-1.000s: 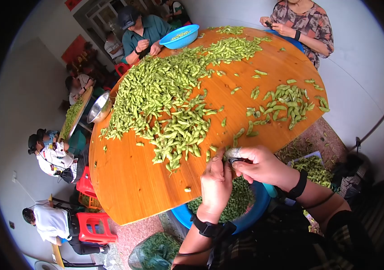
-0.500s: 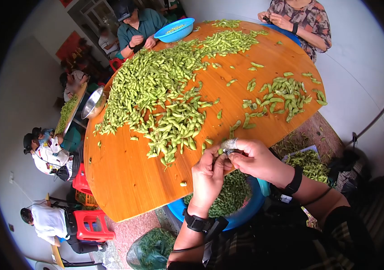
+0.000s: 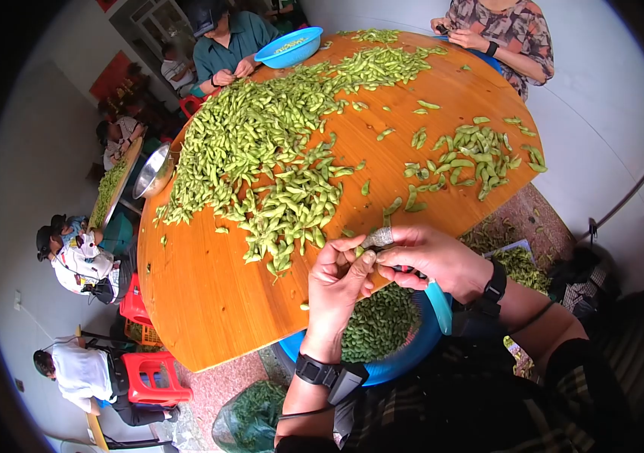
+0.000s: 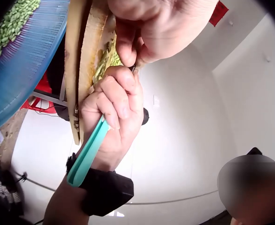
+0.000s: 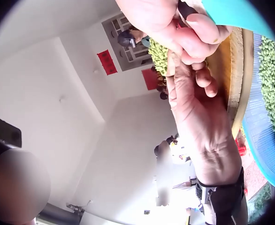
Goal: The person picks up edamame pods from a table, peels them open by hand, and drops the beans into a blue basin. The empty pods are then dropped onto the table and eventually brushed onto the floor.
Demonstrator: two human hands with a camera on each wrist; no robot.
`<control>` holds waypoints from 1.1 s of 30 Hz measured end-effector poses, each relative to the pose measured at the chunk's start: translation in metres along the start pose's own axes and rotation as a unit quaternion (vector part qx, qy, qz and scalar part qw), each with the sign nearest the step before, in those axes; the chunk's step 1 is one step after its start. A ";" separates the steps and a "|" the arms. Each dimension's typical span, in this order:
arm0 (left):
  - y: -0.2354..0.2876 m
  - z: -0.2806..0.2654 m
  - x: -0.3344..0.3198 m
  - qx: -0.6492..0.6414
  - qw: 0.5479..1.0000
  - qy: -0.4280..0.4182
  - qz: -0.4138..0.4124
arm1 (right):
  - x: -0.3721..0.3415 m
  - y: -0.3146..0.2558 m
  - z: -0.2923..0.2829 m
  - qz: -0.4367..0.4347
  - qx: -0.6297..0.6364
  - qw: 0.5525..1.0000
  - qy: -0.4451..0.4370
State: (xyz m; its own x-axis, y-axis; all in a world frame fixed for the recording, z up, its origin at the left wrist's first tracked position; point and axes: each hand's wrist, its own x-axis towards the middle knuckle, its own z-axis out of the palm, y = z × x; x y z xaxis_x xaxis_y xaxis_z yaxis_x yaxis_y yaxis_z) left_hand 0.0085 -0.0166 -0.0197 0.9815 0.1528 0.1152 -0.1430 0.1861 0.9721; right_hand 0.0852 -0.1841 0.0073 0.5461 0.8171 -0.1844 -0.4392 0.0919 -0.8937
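Note:
Over the table's near edge my two hands meet fingertip to fingertip. My left hand pinches a green soybean pod between thumb and fingers. Facing it, my right hand grips a tool with a flat teal handle, which sticks out below the palm; its working end is hidden by the fingers. A pale, speckled wrap covers the right index finger. In the left wrist view the teal handle looks like a folded strip. Below the hands sits a blue basin full of shelled green beans.
A large heap of pods covers the left and back of the wooden table, with a smaller pile at right. Two people sit across it, beside a light-blue basin. A metal bowl stands at the left edge.
The hands have shifted slightly left, and the left hand has turned so its palm and thumb show more. The teal handle has swung into clearer view. The head view has moved a little.

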 end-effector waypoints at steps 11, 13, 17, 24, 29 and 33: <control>-0.011 0.004 -0.004 0.255 0.961 0.066 0.084 | 0.000 0.010 0.003 -0.013 -0.022 0.999 0.031; -0.002 0.006 -0.001 0.049 0.998 0.045 0.001 | -0.002 0.006 0.006 -0.019 -0.020 0.999 0.036; 0.000 0.003 0.003 0.022 0.998 0.054 -0.034 | -0.003 0.003 0.015 -0.069 -0.091 0.990 0.081; -0.006 0.002 0.002 -0.150 0.985 0.090 -0.009 | 0.006 0.024 0.011 -0.224 -0.269 0.923 0.158; 0.005 0.023 -0.005 -0.170 0.980 0.098 -0.010 | -0.002 0.019 0.028 -0.277 -0.325 0.872 0.238; 0.008 0.036 -0.007 -0.058 0.989 0.131 0.028 | -0.006 0.020 0.023 -0.262 -0.297 0.892 0.216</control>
State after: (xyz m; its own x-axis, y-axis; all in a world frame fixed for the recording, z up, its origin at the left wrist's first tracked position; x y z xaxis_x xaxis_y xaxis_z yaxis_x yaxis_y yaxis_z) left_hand 0.0046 -0.0508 -0.0056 0.9070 0.4101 0.0956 -0.2245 0.2789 0.9337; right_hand 0.0567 -0.1742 0.0000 0.8464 0.4422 0.2968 0.3427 -0.0257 -0.9391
